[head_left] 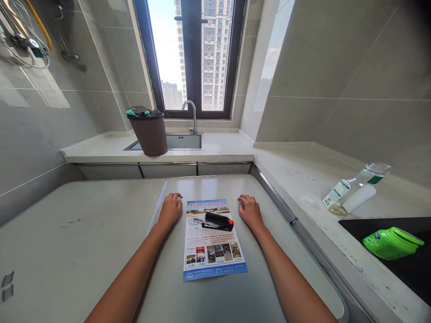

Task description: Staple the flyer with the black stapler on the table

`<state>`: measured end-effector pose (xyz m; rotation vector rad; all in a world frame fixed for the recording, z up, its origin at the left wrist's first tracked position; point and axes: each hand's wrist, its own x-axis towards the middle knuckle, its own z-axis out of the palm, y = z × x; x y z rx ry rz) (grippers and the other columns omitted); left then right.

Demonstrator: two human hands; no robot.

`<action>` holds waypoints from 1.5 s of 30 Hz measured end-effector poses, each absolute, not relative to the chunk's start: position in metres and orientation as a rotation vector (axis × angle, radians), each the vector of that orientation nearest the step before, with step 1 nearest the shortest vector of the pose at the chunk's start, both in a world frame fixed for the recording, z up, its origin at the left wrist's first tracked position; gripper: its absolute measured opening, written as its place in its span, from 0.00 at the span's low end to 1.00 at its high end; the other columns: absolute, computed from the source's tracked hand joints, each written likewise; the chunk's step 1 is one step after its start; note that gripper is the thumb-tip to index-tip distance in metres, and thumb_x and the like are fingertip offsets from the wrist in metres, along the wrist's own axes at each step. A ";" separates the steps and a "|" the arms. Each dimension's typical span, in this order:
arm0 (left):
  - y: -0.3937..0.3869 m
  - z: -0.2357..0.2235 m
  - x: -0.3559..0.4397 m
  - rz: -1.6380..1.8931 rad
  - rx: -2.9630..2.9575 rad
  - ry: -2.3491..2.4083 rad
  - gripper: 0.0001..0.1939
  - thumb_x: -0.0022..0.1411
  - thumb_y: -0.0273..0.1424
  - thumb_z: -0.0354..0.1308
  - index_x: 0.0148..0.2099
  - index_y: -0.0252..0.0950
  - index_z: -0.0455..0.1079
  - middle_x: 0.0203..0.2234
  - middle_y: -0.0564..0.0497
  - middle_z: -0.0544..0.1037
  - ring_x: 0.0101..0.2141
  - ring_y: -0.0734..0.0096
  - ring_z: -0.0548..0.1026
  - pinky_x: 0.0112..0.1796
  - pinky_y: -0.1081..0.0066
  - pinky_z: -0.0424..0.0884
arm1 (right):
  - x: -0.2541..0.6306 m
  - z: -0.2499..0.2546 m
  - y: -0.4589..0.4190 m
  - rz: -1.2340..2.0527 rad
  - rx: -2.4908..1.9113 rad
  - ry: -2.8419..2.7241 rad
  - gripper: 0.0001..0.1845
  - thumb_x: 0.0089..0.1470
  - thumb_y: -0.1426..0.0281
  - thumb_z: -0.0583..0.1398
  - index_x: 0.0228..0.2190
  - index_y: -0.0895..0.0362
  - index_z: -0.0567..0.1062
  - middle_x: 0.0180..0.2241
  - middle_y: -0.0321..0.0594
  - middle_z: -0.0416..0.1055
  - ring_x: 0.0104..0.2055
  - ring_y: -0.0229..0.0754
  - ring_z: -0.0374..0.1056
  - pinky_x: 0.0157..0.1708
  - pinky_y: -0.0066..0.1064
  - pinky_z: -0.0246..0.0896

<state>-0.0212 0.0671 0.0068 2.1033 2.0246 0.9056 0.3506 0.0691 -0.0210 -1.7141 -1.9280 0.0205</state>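
Observation:
A printed flyer (215, 268) with a blue border lies flat on the light tabletop between my hands. On its upper half rests a black stapler (218, 221) with an orange-red mark at its right end; a thin metal part sticks out to the left. My left hand (171, 207) lies on the tabletop left of the flyer, fingers curled. A tiny dark thing shows at its fingertips, too small to name. To the right of the flyer, my right hand (249, 211) rests with loosely bent fingers and holds nothing visible. Neither hand touches the stapler.
Behind the tabletop (101, 242) runs a white counter (222, 143) with a sink (185, 141) and faucet (191, 114). A brown bin (150, 134) stands at the sink. On the right are a clear bottle (357, 188) and a tilted green container (392, 243).

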 end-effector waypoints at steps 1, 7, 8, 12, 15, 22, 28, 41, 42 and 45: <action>0.072 0.004 -0.020 0.890 2.114 2.040 0.16 0.67 0.27 0.51 0.53 0.35 0.74 0.53 0.38 0.77 0.52 0.50 0.72 0.50 0.56 0.67 | 0.351 -0.020 0.069 0.008 -1.735 -1.906 0.14 0.59 0.75 0.56 0.44 0.54 0.78 0.54 0.47 0.73 0.56 0.51 0.65 0.49 0.39 0.60; 0.083 -0.009 -0.021 0.762 2.245 2.076 0.19 0.68 0.25 0.50 0.54 0.40 0.77 0.56 0.42 0.77 0.53 0.48 0.70 0.52 0.53 0.65 | 0.353 -0.022 0.070 0.015 -1.788 -1.899 0.14 0.61 0.74 0.56 0.46 0.53 0.77 0.55 0.46 0.73 0.56 0.53 0.64 0.50 0.42 0.60; 0.081 -0.010 -0.023 0.758 2.260 2.067 0.18 0.69 0.24 0.49 0.52 0.40 0.77 0.53 0.42 0.78 0.52 0.49 0.71 0.51 0.55 0.66 | 0.352 -0.023 0.070 0.015 -1.788 -1.900 0.14 0.61 0.74 0.55 0.46 0.53 0.77 0.56 0.46 0.73 0.57 0.53 0.64 0.51 0.42 0.60; 0.069 -0.004 -0.032 0.782 2.253 2.034 0.17 0.69 0.25 0.48 0.44 0.37 0.79 0.41 0.41 0.81 0.44 0.53 0.75 0.45 0.60 0.69 | 0.352 -0.025 0.070 0.014 -1.771 -1.894 0.14 0.61 0.74 0.56 0.45 0.53 0.77 0.56 0.45 0.73 0.57 0.54 0.64 0.51 0.44 0.60; 0.054 0.000 -0.034 0.845 2.218 2.017 0.14 0.67 0.26 0.51 0.42 0.37 0.79 0.39 0.43 0.80 0.42 0.56 0.77 0.43 0.62 0.71 | 0.351 -0.023 0.070 0.030 -1.717 -1.864 0.13 0.59 0.75 0.55 0.42 0.54 0.77 0.53 0.46 0.75 0.55 0.53 0.65 0.49 0.43 0.61; 0.009 0.002 0.002 1.271 1.863 1.674 0.15 0.69 0.41 0.55 0.41 0.38 0.78 0.35 0.48 0.78 0.32 0.64 0.75 0.35 0.66 0.70 | 0.332 -0.005 0.060 0.059 -1.321 -1.849 0.12 0.63 0.74 0.55 0.42 0.55 0.77 0.45 0.45 0.75 0.50 0.51 0.66 0.52 0.44 0.61; -0.006 0.004 0.022 1.125 2.101 1.389 0.14 0.73 0.40 0.52 0.41 0.39 0.75 0.36 0.49 0.75 0.34 0.68 0.73 0.36 0.68 0.68 | 0.306 0.011 0.037 0.208 -0.969 -2.073 0.11 0.68 0.69 0.55 0.43 0.53 0.78 0.43 0.43 0.75 0.46 0.48 0.67 0.51 0.44 0.63; -0.007 0.009 0.021 1.164 2.142 1.250 0.06 0.68 0.34 0.60 0.43 0.41 0.77 0.37 0.49 0.77 0.35 0.67 0.76 0.40 0.67 0.74 | 0.287 0.013 0.019 0.468 -0.850 -2.329 0.27 0.62 0.64 0.64 0.60 0.51 0.68 0.52 0.45 0.76 0.53 0.49 0.71 0.53 0.44 0.66; -0.007 0.009 0.020 1.172 2.142 1.247 0.06 0.68 0.33 0.60 0.43 0.41 0.78 0.37 0.49 0.77 0.36 0.67 0.77 0.40 0.66 0.74 | 0.286 0.011 0.019 0.461 -0.862 -2.331 0.26 0.62 0.65 0.63 0.60 0.51 0.68 0.51 0.46 0.76 0.52 0.49 0.71 0.53 0.44 0.67; -0.007 0.011 0.019 1.188 2.136 1.232 0.06 0.68 0.32 0.60 0.43 0.41 0.78 0.39 0.49 0.78 0.36 0.68 0.77 0.41 0.66 0.75 | 0.285 0.008 0.019 0.452 -0.871 -2.340 0.24 0.63 0.66 0.63 0.59 0.52 0.69 0.51 0.46 0.76 0.52 0.50 0.72 0.51 0.43 0.67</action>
